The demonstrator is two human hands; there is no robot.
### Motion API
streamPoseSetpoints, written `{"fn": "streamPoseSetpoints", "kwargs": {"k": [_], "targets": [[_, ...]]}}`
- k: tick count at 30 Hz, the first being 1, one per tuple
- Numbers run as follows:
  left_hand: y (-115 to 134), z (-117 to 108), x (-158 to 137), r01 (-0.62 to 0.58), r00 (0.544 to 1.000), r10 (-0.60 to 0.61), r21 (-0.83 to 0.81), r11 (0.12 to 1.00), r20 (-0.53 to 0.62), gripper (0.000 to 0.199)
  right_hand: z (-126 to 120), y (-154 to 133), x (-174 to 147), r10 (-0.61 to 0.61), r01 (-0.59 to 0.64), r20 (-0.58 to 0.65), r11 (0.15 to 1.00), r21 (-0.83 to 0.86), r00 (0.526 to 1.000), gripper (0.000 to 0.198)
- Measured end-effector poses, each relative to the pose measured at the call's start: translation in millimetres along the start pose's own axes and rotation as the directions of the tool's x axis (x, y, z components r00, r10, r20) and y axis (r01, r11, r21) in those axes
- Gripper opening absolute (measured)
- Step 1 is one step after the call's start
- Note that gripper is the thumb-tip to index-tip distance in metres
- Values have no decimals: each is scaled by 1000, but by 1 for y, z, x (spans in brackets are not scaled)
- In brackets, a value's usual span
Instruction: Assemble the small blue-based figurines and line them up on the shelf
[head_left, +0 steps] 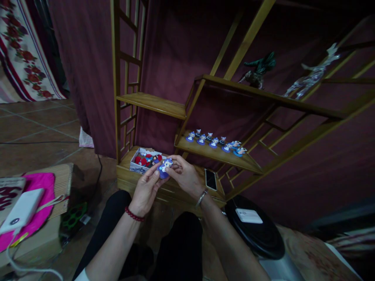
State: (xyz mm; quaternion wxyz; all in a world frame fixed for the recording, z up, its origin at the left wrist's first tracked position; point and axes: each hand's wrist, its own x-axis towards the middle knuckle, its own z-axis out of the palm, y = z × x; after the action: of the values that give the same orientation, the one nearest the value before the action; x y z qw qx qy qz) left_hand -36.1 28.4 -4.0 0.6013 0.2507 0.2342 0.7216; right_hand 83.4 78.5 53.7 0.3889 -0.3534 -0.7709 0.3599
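Observation:
Between my two hands is a small purple and white figurine (165, 167) on a round purple base. My left hand (149, 186) grips its base from the left, and my right hand (184, 174) pinches its right side; both are closed on it. Just behind my left hand, a white cardboard box (137, 169) holds several red and dark figurines (148, 159). On the wooden shelf (190, 147) to the right stand several similar figurines (213, 143), purple-based ones in front and dark ones behind, with blue-based ones at the right end.
A phone (210, 179) lies on the lower shelf right of my right hand. Statues of a dark figure (258, 70) and a silvery deer (315, 74) occupy the upper shelf. A black-lidded bin (258, 230) stands right; a white power bank (22, 210) rests on a pink mat left.

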Motion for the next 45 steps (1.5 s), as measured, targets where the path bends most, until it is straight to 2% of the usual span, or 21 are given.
{"fn": "streamPoseSetpoints", "kwargs": {"k": [4, 9, 12, 23, 34, 41, 45], "targets": [[3, 0, -1, 16, 999, -15, -39, 999, 40, 38, -1, 0, 1, -1, 1, 4, 1000, -6, 1000, 28], [8, 2, -5, 51, 996, -44, -84, 995, 76, 41, -1, 0, 3, 16, -16, 46, 1000, 5, 999, 40], [9, 2, -5, 49, 995, -41, -100, 994, 86, 42, -1, 0, 4, 7, -7, 61, 1000, 0, 998, 35], [5, 3, -6, 88, 996, -86, -119, 989, 20, 35, -4, 4, 3, 15, -17, 88, 1000, 25, 996, 29], [6, 5, -6, 90, 995, -80, -181, 979, 65, 33, -3, 4, 3, 11, -13, 73, 1000, 24, 997, 29], [6, 5, -8, 101, 995, -96, -184, 978, 37, 31, -3, 1, 2, 17, -17, 80, 1000, 1, 997, 28], [6, 5, -9, 109, 994, -103, -178, 978, 42, 30, -4, -1, 2, 51, -55, 79, 997, 53, 996, 27]]}}
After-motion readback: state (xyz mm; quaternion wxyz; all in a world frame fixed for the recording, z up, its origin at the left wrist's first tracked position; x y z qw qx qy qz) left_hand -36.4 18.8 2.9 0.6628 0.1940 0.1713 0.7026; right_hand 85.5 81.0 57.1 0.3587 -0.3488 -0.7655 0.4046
